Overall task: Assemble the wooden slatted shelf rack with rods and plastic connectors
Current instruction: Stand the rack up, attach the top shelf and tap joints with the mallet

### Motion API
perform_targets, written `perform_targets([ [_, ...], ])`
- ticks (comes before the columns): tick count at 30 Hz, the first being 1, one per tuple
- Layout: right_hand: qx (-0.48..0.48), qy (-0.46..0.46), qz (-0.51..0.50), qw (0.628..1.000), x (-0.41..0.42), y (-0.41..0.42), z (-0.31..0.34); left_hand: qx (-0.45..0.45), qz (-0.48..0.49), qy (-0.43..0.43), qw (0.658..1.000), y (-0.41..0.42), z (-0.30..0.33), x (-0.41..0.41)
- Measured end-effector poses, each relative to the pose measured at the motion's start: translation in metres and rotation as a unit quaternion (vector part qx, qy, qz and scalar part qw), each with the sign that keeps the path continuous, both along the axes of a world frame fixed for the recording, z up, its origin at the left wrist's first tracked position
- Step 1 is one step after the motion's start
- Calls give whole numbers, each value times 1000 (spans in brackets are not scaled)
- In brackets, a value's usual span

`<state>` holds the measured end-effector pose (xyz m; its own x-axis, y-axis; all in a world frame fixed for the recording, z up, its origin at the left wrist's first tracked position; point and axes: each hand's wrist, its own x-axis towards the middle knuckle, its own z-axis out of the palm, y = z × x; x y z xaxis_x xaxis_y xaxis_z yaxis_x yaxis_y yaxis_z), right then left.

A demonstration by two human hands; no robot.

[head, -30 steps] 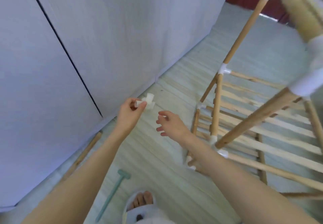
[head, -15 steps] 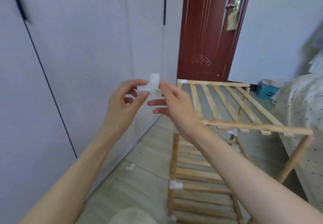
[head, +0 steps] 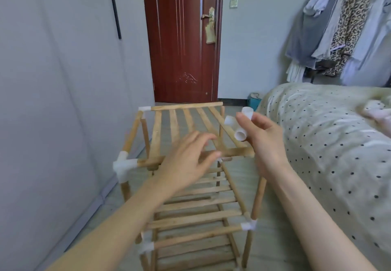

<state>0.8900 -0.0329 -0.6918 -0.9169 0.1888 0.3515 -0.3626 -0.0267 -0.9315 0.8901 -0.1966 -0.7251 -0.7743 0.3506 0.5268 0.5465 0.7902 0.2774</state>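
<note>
Wooden rack [head: 190, 211] below both arms. Left hand [head: 188, 158] — fingers spread, holding nothing — over top shelf's near rail [head: 237, 151]. Right hand [head: 266, 141] pinches white connector [head: 239, 125], just beyond that rail's bare right end — nearer hand; rail lies left-right.

Your two forearms come in from the bottom of the frame, both bare right up to the lower edge, with no sleeve showing. Your left hand [head: 188, 156] and your right hand [head: 264, 141] are bare too: no glove, ring, watch or band on either wrist.
</note>
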Motion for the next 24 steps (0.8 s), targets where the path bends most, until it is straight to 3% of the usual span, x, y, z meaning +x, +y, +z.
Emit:
perform_targets([
  [2, 13, -2, -23, 1000, -7, 23, -7, -110, -2, 31, 993, 6, -9, -8],
  [3, 10, -3, -29, 1000, -10, 31, -11, -122, -4, 37, 992, 6, -9, -12],
  [8, 5, -9, -60, 998, -25, 53, -31, -91, -30, -48, 994, -1, 1, -28],
  [13, -4, -20, -104, 994, -27, 57, -44, -67, 9, -122, 990, -22, 4, -33],
  [17, 16, -45, -72, 996, -23, 55, -53, -91, 46, -193, 976, -42, 12, -38],
  [24, -11, -92, -57, 994, -26, 42, -56, -42, -33, -80, 995, 15, 8, -28],
])
